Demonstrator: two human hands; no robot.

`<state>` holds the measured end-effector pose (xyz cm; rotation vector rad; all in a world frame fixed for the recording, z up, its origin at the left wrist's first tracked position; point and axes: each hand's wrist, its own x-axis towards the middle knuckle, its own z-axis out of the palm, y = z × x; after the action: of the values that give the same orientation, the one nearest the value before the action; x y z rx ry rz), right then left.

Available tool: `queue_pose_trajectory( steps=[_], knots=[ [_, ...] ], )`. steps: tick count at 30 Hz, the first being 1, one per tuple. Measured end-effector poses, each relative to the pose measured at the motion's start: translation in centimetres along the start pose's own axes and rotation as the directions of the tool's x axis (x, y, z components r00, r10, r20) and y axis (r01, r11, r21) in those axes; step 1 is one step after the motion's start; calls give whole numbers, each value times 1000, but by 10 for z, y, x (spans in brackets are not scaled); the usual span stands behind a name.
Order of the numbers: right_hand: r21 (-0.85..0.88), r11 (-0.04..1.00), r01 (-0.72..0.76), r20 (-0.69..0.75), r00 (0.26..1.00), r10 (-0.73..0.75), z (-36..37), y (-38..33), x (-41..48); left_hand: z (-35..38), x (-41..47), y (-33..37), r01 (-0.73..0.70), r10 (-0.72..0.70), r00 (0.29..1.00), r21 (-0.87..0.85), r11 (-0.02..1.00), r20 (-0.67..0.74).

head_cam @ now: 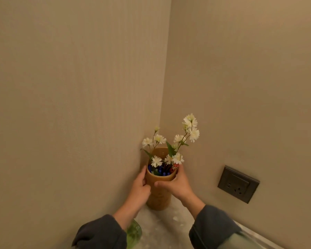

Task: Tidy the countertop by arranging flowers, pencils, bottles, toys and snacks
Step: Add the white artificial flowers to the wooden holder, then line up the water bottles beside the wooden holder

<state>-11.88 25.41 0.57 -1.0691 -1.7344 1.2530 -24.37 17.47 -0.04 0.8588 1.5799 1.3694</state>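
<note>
A tall tan cylindrical holder (159, 196) stands upright on the pale marble countertop (166, 229), pushed into the corner where two beige walls meet. White flowers (176, 141) on green stems rise out of it, and several blue-tipped pencils (162, 171) sit inside. My left hand (139, 189) wraps the holder's left side just under the rim. My right hand (178, 184) grips the right side, thumb across the front. Both dark sleeves reach in from below.
A dark wall socket plate (238, 184) is set in the right wall, low and to the right of the holder. A green translucent object (134, 232) shows partly under my left forearm. Walls close in on the left and back.
</note>
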Motion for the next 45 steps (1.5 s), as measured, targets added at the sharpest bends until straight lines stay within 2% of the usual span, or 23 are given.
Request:
queue_pose_trajectory(
  steps=[10, 14, 20, 25, 28, 35, 45],
  knots=[
    [-44, 999, -2, 21, 1000, 3, -5, 4, 11, 4, 7, -7, -42, 42, 999, 12, 999, -29],
    [-69, 997, -18, 15, 1000, 19, -3, 4, 5, 2, 2, -3, -47, 47, 999, 37, 998, 5],
    [-69, 990, -123, 12, 992, 124, 8, 7, -22, 1, -21, 7, -10, 5, 997, 68, 998, 77],
    [-29, 969, -243, 79, 966, 245, 3, -14, -61, -13, -61, 17, 34, -55, 993, 189, 981, 108],
    [-52, 964, -263, 103, 958, 267, -1, -28, -86, -19, -90, 16, 16, -42, 988, 172, 985, 147],
    [-97, 946, -311, 33, 948, 315, -29, -42, -161, -11, -141, 4, 79, -83, 982, 29, 996, 170],
    [-119, 936, -331, 10, 942, 335, -80, -19, -281, 36, -239, -39, 97, -117, 945, 79, 992, 306]
  ],
)
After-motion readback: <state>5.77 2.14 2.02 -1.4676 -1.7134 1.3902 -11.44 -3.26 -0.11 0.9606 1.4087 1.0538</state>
